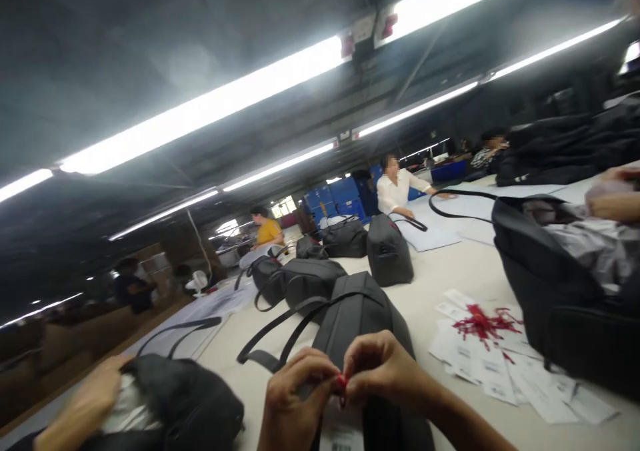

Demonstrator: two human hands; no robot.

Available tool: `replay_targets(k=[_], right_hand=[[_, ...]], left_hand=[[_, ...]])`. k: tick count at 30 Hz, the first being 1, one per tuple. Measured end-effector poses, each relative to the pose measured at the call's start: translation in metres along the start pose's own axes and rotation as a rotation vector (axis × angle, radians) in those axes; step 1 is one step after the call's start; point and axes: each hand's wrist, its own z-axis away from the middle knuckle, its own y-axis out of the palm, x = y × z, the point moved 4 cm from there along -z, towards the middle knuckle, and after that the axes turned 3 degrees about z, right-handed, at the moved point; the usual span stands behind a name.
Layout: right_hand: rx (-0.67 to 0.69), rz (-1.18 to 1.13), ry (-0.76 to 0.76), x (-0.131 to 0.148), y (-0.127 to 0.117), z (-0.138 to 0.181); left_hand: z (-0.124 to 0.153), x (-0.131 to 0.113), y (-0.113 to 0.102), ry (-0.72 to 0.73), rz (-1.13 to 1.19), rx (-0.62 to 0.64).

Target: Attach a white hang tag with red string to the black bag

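Head view: pinches a small red cord (342, 381) between the fingertips of the left hand (295, 392) and the right hand (384, 372), together and almost meeting, both clamped on it. Shows a white tag (341, 429) just below the pinched fingertips, with a barcode on it; cannot tell for sure whether joined to the cord. Has a black bag (357, 311) directly beneath and beyond both hands, lying on the bench (435, 274). Appears to be in the middle of a fine fingertip step, perhaps threading, opening or closing the cord; cannot tell which. Probably calls next for a steady hold with one hand and a small, careful pull or push with the other, without letting the cord slip. Includes, to the right of the right hand, loose tags (463, 361) under a heap of red strings (481, 324), and farther right an open bag (530, 284). Shows, to the left of the left hand, a co-worker's hand (95, 392) at a smaller bag (200, 397).
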Motion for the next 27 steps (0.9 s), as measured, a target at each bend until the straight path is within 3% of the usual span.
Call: replay_targets(k=[2, 5, 12, 21, 27], right_hand=[[0.003, -0.012, -0.005, -0.005, -0.002, -0.004], [-0.027, 0.000, -0.052, -0.010, -0.005, -0.007], [-0.027, 0.098, -0.129, -0.006, -0.004, 0.003], [0.047, 0.496, -0.208, 0.024, 0.000, 0.023], [0.046, 0.215, -0.097, 0.009, -0.007, 0.022]], left_hand=[[-0.004, 0.011, 0.001, -0.129, 0.080, 0.078], [-0.004, 0.017, 0.002, -0.227, 0.140, 0.092], [0.006, 0.014, 0.005, -0.313, 0.226, 0.051], [0.005, -0.004, 0.012, -0.386, 0.220, 0.075], [0.004, -0.005, 0.020, -0.396, 0.296, 0.117]])
